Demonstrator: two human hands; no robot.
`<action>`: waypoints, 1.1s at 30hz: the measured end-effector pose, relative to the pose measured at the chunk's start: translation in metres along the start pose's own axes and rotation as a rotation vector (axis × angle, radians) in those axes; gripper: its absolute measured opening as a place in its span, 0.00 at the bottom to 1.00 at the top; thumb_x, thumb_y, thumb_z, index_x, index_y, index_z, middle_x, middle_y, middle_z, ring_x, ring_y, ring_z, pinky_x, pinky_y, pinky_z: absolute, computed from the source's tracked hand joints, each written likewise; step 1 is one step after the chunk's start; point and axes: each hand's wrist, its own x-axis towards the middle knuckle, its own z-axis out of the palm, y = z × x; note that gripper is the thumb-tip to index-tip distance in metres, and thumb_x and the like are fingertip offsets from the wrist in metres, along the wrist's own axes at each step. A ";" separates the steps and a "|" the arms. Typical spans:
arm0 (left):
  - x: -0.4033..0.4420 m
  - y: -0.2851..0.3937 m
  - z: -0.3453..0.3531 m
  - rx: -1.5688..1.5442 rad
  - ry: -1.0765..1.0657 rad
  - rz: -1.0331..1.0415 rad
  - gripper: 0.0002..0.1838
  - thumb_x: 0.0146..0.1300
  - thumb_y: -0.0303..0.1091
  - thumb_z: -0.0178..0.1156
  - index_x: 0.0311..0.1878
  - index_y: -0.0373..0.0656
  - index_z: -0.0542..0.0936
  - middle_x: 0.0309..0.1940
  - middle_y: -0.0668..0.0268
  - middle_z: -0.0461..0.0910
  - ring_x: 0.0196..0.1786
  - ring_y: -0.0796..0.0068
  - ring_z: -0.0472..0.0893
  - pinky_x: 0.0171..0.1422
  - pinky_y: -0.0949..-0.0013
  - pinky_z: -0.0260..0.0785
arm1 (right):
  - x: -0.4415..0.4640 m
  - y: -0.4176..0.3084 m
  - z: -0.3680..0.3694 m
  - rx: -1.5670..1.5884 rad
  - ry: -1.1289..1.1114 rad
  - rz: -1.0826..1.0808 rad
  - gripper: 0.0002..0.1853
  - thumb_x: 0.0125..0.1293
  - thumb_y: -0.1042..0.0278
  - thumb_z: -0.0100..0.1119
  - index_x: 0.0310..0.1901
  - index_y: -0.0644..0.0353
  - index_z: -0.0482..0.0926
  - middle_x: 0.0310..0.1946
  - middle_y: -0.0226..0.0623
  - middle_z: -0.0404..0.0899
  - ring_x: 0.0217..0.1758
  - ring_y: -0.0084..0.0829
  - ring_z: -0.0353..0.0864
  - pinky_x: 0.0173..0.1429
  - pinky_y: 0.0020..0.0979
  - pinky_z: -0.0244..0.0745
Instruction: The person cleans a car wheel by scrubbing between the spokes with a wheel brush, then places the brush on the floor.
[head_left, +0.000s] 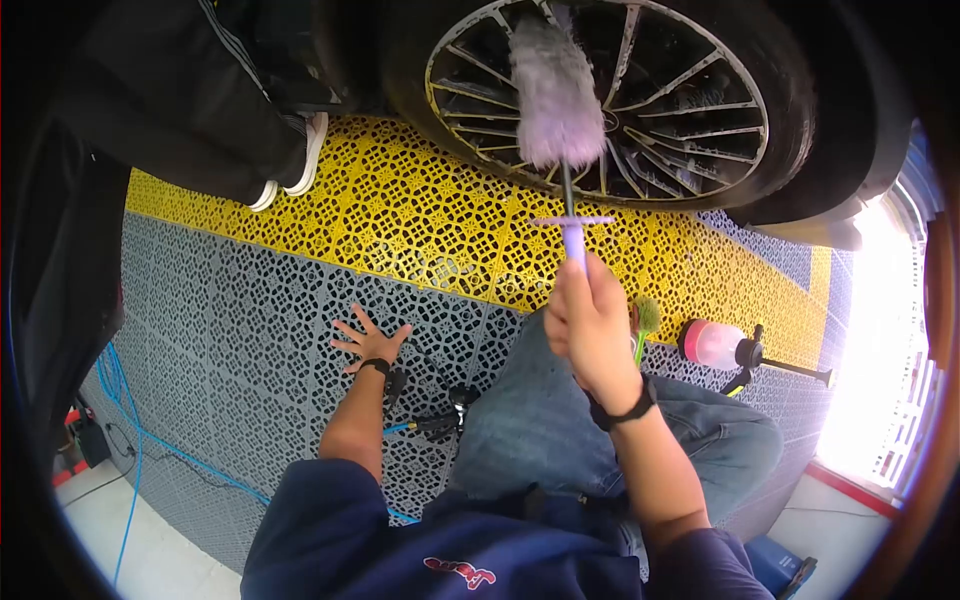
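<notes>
My right hand (592, 325) grips the purple handle of a fluffy wheel brush (558, 100). The brush's pale purple and grey head lies over the spokes of a car wheel (690, 105), left of its hub; whether it presses on them I cannot tell. A round purple guard sits between handle and shaft. Soapy residue streaks the rim and spokes. My left hand (370, 342) rests on the grey grid floor with its fingers spread, holding nothing. Close to its right, a black spray gun (445, 420) on a blue hose lies on the floor.
A pump sprayer (712, 345) with pink liquid lies right of my knee, near a green-bristled brush (647, 318). Another person's legs (190, 110) and shoes stand at upper left. A blue hose (140, 432) runs across the grey tiles (230, 320); yellow tiles (400, 220) border the wheel.
</notes>
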 end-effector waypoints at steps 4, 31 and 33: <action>-0.004 -0.001 0.001 0.000 0.020 0.024 0.71 0.48 0.74 0.68 0.78 0.72 0.22 0.76 0.50 0.08 0.76 0.30 0.16 0.62 0.09 0.37 | 0.010 -0.008 0.028 0.148 -0.012 0.008 0.11 0.80 0.58 0.46 0.38 0.51 0.65 0.20 0.18 0.58 0.16 0.11 0.55 0.16 0.18 0.45; -0.001 0.001 0.000 0.072 0.010 -0.033 0.73 0.45 0.76 0.68 0.77 0.73 0.21 0.76 0.51 0.08 0.76 0.29 0.17 0.61 0.09 0.41 | 0.049 0.024 0.073 0.314 -0.237 0.078 0.14 0.77 0.53 0.47 0.33 0.48 0.64 0.17 0.17 0.56 0.14 0.13 0.53 0.15 0.20 0.45; 0.000 -0.002 0.001 0.033 0.001 -0.002 0.73 0.46 0.76 0.68 0.77 0.73 0.21 0.76 0.51 0.07 0.76 0.30 0.17 0.62 0.09 0.40 | 0.035 0.030 0.018 0.384 -0.294 0.172 0.15 0.77 0.49 0.48 0.33 0.47 0.66 0.16 0.17 0.55 0.13 0.13 0.50 0.15 0.20 0.43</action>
